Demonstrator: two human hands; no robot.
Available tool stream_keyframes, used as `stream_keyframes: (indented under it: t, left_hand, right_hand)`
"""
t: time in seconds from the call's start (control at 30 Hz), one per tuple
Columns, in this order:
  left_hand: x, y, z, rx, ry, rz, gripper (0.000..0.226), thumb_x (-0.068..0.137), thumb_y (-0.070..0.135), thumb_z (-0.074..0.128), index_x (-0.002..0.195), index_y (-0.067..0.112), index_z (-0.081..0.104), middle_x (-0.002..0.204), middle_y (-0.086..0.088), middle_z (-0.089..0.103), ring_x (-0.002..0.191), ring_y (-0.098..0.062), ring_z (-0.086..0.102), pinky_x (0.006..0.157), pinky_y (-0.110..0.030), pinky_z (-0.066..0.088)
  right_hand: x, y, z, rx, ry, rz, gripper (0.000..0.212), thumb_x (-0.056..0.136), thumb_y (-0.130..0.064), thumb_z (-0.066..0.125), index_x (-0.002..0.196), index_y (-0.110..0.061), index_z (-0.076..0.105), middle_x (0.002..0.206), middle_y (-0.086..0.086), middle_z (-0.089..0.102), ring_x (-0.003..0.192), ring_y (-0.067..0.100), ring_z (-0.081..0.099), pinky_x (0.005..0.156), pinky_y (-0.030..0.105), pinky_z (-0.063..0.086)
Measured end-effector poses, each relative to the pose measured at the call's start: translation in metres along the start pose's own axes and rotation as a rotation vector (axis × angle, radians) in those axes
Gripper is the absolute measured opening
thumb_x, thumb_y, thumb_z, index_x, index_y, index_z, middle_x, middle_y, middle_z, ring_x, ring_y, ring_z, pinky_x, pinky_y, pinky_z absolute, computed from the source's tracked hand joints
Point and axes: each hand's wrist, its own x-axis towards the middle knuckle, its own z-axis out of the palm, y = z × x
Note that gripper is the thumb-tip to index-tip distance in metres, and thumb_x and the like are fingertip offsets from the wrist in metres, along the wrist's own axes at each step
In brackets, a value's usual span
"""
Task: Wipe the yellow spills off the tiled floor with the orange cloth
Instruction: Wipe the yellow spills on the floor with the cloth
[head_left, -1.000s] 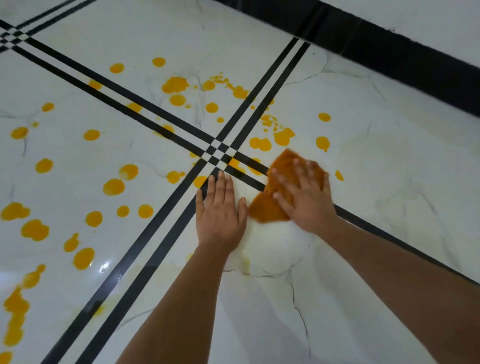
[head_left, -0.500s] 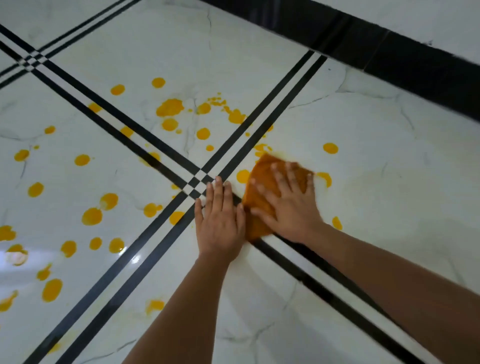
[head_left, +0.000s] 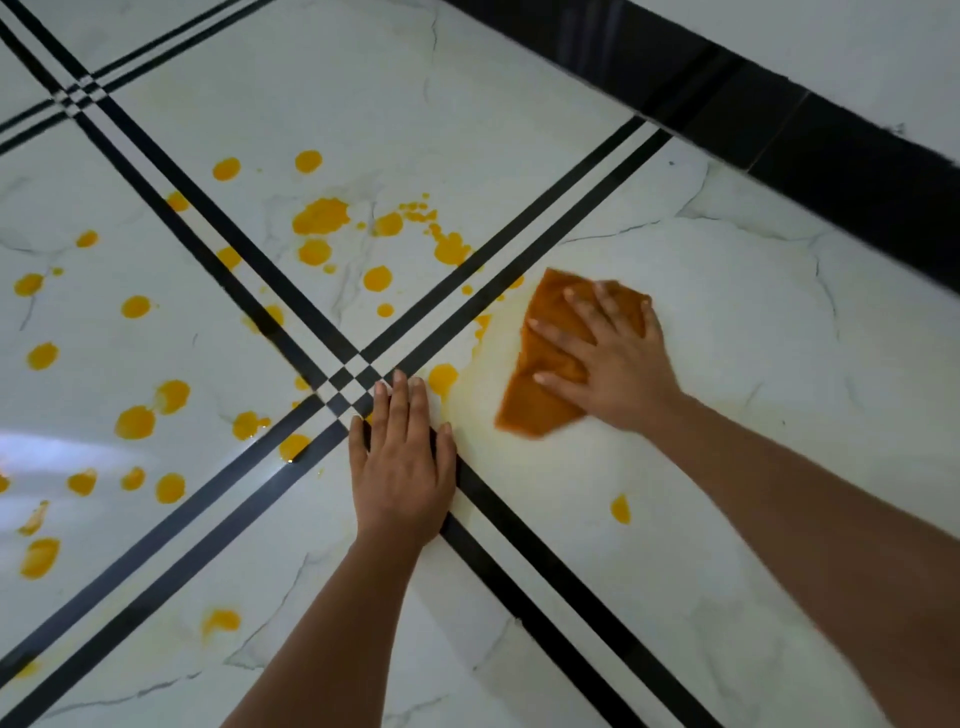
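The orange cloth (head_left: 540, 400) lies flat on the white tiled floor (head_left: 727, 312), right of the crossing of black stripes. My right hand (head_left: 610, 358) presses on it with fingers spread. My left hand (head_left: 402, 462) rests flat on the floor beside the crossing, holding nothing. Several yellow spills (head_left: 319, 215) dot the tiles to the left and beyond the crossing. One blob (head_left: 442, 378) sits just ahead of my left fingertips, and a small drop (head_left: 620, 509) lies between my forearms. A faint yellowish smear surrounds the cloth.
Double black stripes (head_left: 249, 249) cross the floor in an X near my left hand. A black skirting band (head_left: 779, 124) runs along the wall at the upper right. A bright glare patch (head_left: 47, 447) shows on the left tiles.
My right hand has slid the cloth to the right and away from my left hand; the drops it passed over are now a faint smear. My left hand has stayed planted, and the view has shifted.
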Motion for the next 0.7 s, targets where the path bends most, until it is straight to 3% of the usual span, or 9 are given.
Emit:
stream_keyframes:
  t: [0.07,0.2,0.27,0.33,0.37,0.4,0.5,0.57,0.7]
  left_hand:
    - [-0.002,0.004,0.003,0.015,-0.003,0.005,0.072,0.086,0.051,-0.002,0.149,0.017,0.004,0.158,0.000,0.001,0.143,-0.013,-0.009,0.114,-0.035,-0.009]
    - [-0.011,0.013,0.006,0.023,0.003,0.005,0.071,0.087,0.050,0.001,0.149,0.015,0.007,0.158,-0.002,0.004,0.143,-0.014,-0.006,0.114,-0.036,-0.009]
    - [-0.018,0.017,0.009,0.024,-0.010,0.019,0.070,0.088,0.050,0.002,0.149,0.015,0.008,0.157,-0.002,0.004,0.144,-0.015,-0.005,0.114,-0.036,-0.008]
    - [-0.024,0.022,0.014,0.018,-0.020,0.029,0.070,0.088,0.050,0.002,0.149,0.017,0.004,0.157,0.000,0.000,0.143,-0.013,-0.009,0.114,-0.037,-0.009]
    - [-0.027,0.024,0.016,0.013,-0.021,0.021,0.070,0.088,0.050,0.002,0.149,0.017,0.004,0.157,0.000,-0.001,0.142,-0.012,-0.010,0.114,-0.037,-0.007]
    - [-0.030,0.025,0.018,0.008,-0.016,0.010,0.069,0.088,0.050,0.003,0.149,0.017,0.006,0.157,0.000,0.000,0.142,-0.013,-0.009,0.115,-0.039,-0.004]
    - [-0.040,0.026,0.021,-0.001,-0.021,0.000,0.067,0.091,0.049,0.006,0.149,0.016,0.009,0.157,-0.001,0.004,0.143,-0.015,-0.006,0.116,-0.040,-0.003]
    - [-0.043,0.023,0.023,0.013,-0.024,0.006,0.066,0.091,0.049,0.006,0.148,0.016,0.005,0.156,0.000,0.001,0.143,-0.014,-0.009,0.115,-0.038,-0.007]
    - [-0.047,0.036,0.021,-0.021,-0.002,-0.022,0.070,0.089,0.051,0.004,0.149,0.015,0.007,0.157,-0.001,0.002,0.141,-0.012,-0.010,0.114,-0.036,-0.006]
  right_hand:
    - [-0.014,-0.020,0.006,-0.004,0.041,0.049,0.064,0.080,-0.074,0.021,0.138,-0.049,0.028,0.154,0.004,0.025,0.143,0.032,0.013,0.107,0.064,0.008]
    - [-0.100,0.006,0.009,-0.025,-0.039,-0.461,0.061,0.081,-0.074,0.030,0.136,-0.048,0.035,0.151,0.003,0.031,0.142,0.029,0.019,0.107,0.062,0.016]
    - [-0.073,0.030,0.005,-0.030,-0.015,-0.351,0.064,0.081,-0.077,0.018,0.138,-0.050,0.027,0.153,0.002,0.027,0.142,0.028,0.015,0.107,0.063,0.015]
    - [-0.031,0.018,0.000,0.009,-0.023,0.010,0.067,0.078,-0.080,0.014,0.139,-0.052,0.020,0.156,0.001,0.017,0.144,0.028,0.007,0.108,0.063,0.005]
    - [-0.019,0.002,0.001,0.020,-0.016,0.098,0.068,0.077,-0.079,0.015,0.140,-0.051,0.020,0.157,0.001,0.015,0.144,0.029,0.005,0.107,0.064,0.002]
    - [-0.019,-0.012,0.003,0.023,-0.010,0.107,0.068,0.077,-0.077,0.018,0.140,-0.049,0.024,0.157,0.002,0.015,0.144,0.031,0.005,0.107,0.065,0.002]
    - [-0.076,-0.022,0.011,0.008,0.005,-0.206,0.062,0.080,-0.072,0.031,0.137,-0.047,0.035,0.153,0.003,0.029,0.142,0.031,0.016,0.107,0.066,0.014]
    - [-0.102,-0.006,0.012,-0.007,-0.015,-0.310,0.062,0.080,-0.073,0.034,0.137,-0.048,0.032,0.152,0.000,0.029,0.143,0.027,0.017,0.108,0.063,0.014]
    - [-0.074,0.008,0.005,0.011,-0.005,-0.102,0.065,0.081,-0.074,0.027,0.140,-0.048,0.025,0.155,-0.001,0.022,0.144,0.026,0.010,0.110,0.062,0.006]
